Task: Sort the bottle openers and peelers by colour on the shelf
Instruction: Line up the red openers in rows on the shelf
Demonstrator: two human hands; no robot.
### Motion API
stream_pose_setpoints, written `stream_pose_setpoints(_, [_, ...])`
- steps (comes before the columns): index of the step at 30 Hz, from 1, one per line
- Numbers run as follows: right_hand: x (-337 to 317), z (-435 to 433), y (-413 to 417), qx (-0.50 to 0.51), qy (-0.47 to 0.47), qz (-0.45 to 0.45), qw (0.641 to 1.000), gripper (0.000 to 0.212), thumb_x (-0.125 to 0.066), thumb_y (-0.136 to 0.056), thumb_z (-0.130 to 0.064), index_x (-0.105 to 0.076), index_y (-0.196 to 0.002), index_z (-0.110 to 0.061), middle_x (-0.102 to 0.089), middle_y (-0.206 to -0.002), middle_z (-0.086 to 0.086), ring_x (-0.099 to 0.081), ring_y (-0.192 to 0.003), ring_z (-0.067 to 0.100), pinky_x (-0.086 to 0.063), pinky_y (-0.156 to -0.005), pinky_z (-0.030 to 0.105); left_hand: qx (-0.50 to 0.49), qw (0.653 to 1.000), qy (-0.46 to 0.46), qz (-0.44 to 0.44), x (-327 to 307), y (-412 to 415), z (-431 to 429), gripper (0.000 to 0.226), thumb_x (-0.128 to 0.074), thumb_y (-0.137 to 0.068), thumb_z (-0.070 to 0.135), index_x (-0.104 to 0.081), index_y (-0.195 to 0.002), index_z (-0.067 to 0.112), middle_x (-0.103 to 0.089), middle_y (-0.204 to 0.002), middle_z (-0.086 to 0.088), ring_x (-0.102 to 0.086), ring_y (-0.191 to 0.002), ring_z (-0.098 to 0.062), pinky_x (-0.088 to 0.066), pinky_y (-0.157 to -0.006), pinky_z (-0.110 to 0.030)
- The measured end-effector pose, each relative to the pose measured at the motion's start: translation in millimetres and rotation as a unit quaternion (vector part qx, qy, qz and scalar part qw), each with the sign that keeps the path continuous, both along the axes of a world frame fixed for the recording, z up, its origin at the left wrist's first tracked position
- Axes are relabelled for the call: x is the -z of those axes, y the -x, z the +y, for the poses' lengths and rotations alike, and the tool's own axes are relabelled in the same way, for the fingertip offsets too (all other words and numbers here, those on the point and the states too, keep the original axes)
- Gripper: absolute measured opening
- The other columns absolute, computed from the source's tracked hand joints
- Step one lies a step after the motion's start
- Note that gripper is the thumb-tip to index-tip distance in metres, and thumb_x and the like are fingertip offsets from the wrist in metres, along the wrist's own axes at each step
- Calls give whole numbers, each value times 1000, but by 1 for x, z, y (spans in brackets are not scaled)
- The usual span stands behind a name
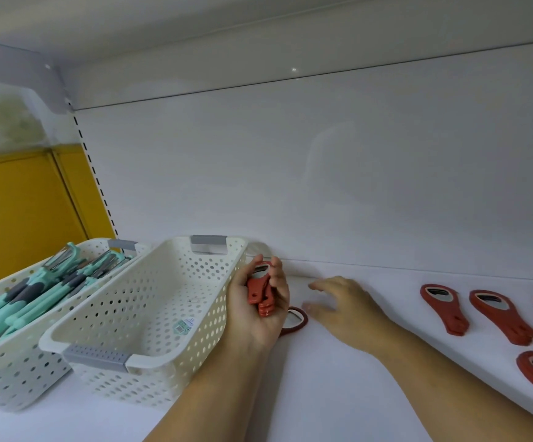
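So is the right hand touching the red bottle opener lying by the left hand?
Cannot tell. In the head view the right hand is blurred, its thumb beside the red bottle opener; neither gap nor contact shows plainly.

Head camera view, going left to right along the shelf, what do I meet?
Peeler basket → empty white basket → left hand gripping red openers → right hand → loose red openers.

White shelf (pixel 328 387); teal-peeler basket (pixel 13 378) far left; empty basket (pixel 163 282) beside it; red openers (pixel 445 309) flat at right; lone opener (pixel 296 319) mid-shelf.
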State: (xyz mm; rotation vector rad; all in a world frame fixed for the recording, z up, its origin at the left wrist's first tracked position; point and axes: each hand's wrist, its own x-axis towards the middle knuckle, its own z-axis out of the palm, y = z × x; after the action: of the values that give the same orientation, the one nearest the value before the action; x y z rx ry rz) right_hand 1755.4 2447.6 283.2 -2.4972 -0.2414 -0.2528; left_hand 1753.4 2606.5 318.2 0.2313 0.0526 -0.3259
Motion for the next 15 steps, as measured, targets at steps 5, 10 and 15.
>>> stream_pose_setpoints(5, [-4,12,6,-61,156,32,985,52,-46,-83,-68,-47,-128,-42,-29,-147,-10,-13,-142,10,-14,-109,36,45,996,31,-64,-1,4,-1,12,-73,-65,1,-63,-73,1,-53,-70,-8,-42,-38,-11,-36,-31,-16])
stream_pose_setpoints(10, [-5,6,5,-56,63,32,996,43,-67,-75,-58,-59,-109,-33,-50,-125,-16,-34,-127,5,-24,-104,29,30,998,-5,-57,-3,4,-1,20,-53,-86,23,-60,-73,9,-52,-69,-3,-40,-37,-8,-34,-31,-14])
stream_pose_setpoints(15, [-6,2,-1,0,-196,60,979,21,-77,-76,-21,-57,-81,-25,-66,-85,-6,-61,-83,15,-51,-79,33,31,997,-5,-71,-3,3,0,23,-74,-66,10,-58,-82,11,-53,-69,-6,-41,-40,-11,-35,-31,-16])
